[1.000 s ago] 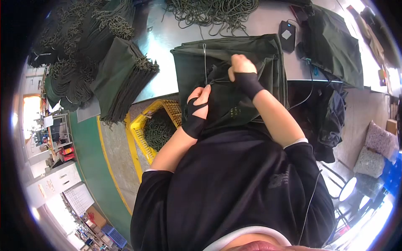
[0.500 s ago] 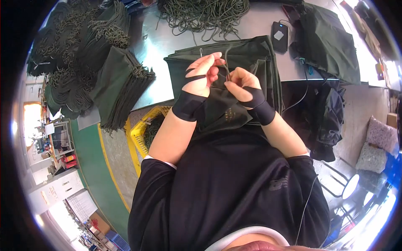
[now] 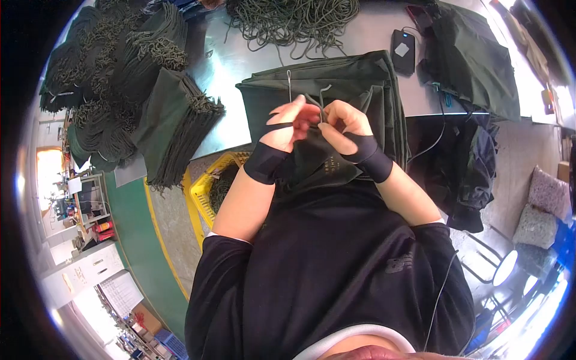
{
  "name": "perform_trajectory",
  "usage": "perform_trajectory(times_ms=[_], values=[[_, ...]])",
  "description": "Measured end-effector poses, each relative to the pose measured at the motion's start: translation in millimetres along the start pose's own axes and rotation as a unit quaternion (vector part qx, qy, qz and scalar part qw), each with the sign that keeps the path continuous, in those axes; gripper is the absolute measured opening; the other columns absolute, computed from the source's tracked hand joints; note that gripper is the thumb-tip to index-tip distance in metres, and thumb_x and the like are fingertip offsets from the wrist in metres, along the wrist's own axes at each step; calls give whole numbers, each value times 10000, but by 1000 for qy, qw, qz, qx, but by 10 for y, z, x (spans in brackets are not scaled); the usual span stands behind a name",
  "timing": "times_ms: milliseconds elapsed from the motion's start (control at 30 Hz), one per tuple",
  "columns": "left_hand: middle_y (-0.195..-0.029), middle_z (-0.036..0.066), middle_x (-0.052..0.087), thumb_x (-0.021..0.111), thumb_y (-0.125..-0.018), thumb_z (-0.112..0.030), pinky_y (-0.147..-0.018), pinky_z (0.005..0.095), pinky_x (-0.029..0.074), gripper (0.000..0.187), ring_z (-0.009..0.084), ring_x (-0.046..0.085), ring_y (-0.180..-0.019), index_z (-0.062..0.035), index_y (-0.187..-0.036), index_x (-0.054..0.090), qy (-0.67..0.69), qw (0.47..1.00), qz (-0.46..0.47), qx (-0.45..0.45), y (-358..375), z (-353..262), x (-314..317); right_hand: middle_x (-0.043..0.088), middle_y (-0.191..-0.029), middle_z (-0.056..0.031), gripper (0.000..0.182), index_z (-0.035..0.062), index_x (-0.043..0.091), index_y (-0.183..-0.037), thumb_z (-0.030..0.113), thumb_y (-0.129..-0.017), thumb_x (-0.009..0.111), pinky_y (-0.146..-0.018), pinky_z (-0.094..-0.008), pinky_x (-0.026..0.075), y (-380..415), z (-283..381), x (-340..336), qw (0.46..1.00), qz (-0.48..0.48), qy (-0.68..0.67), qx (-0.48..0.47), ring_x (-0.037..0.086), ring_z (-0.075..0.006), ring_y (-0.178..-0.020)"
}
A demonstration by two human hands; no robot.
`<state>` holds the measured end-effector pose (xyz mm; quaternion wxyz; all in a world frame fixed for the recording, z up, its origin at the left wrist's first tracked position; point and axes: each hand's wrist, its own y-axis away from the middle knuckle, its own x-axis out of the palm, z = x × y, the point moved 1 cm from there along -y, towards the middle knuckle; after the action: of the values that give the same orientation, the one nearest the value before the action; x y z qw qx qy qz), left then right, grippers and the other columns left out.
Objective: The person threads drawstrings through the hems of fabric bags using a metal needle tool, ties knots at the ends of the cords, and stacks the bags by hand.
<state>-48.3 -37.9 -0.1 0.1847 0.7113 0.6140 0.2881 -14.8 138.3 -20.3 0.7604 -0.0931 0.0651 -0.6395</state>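
Dark green cloth bags (image 3: 375, 66) lie stacked on the metal table in front of me. Above them my left hand (image 3: 292, 124), in a black wrist support, has its fingers closed on a green cord (image 3: 321, 103). My right hand (image 3: 347, 127), also in a black support, pinches the same cord between thumb and forefinger. The cord's short end sticks up between the hands. A thin metal needle-like tool with a loop (image 3: 289, 81) stands out beside my left fingers. Small gold print shows on the cloth below the hands.
A heap of loose green cords (image 3: 291, 21) lies at the table's far side. Piles of corded green bags (image 3: 171, 120) are at the left. A black phone (image 3: 403, 53) and more green cloth (image 3: 474, 60) lie at the right. A yellow basket (image 3: 201, 192) stands below the table edge.
My left hand has moved down slightly and closer to my right hand. The cord loop between the hands has come down, and a short end now points up.
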Motion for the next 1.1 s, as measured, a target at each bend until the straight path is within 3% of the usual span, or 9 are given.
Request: perform_trajectory(times_ms=[133,267,467,633,700,800,933,1033,1100], values=[[-883,-1,662,578,-1006,-309,-595,203,398,323,64,521,-686,-25,-1111,692,100,988,111,-23,-10,-70,66,550,-825,-20,231,52,459,-749,-28,-813,666,-565,-246,385,9,36,21,998,39,47,-27,457,-78,-650],[-910,30,659,574,-1005,-176,-593,208,404,260,72,500,-704,10,-1166,657,157,980,117,38,-93,-144,-31,564,-828,-28,228,52,459,-751,-23,-811,667,-561,-250,386,34,73,-14,997,56,50,-15,457,-91,-638],[-886,32,660,615,-986,-164,-591,210,410,219,71,516,-698,0,-1116,677,166,976,104,96,-140,-157,-118,570,-836,-25,220,49,474,-756,-26,-818,670,-588,-247,397,86,-8,4,998,63,20,13,475,-79,-667],[-884,31,679,620,-983,-178,-597,208,414,225,60,536,-718,0,-1095,700,104,980,86,146,-105,-89,-111,560,-818,-2,216,51,485,-762,-8,-905,636,-662,-219,387,52,-105,64,975,-32,-177,129,468,-56,-730],[-918,29,695,629,-975,-193,-604,206,413,242,53,539,-729,-6,-1108,706,75,985,89,128,-66,-64,-61,562,-822,11,213,53,497,-767,17,-927,633,-647,-211,378,19,-178,33,976,-34,-171,131,463,-41,-728],[-955,-4,702,618,-975,-210,-617,193,391,248,36,520,-725,-31,-1118,714,34,989,66,131,11,-43,63,469,-647,-12,218,25,520,-726,62,-844,700,-541,-274,366,-7,-149,61,993,-39,-26,109,423,-75,-594],[-973,-32,702,602,-980,-222,-633,192,375,252,24,501,-717,-51,-1122,721,15,988,68,135,21,-53,71,542,-746,17,213,52,500,-730,16,-874,652,-577,-235,366,7,-81,46,995,0,36,97,453,-50,-663],[-979,-29,705,606,-977,-217,-629,194,370,252,26,493,-708,-51,-1126,722,20,989,74,127,35,-58,60,532,-723,-35,203,36,495,-723,19,-833,665,-564,-273,377,-8,1,42,994,7,109,19,472,-109,-630],[-981,-27,707,609,-975,-212,-625,194,365,250,27,489,-703,-50,-1127,723,21,989,80,123,45,-47,63,503,-673,-98,211,27,478,-697,23,-785,669,-554,-362,403,-17,7,53,993,-4,114,-6,517,-266,-609]])
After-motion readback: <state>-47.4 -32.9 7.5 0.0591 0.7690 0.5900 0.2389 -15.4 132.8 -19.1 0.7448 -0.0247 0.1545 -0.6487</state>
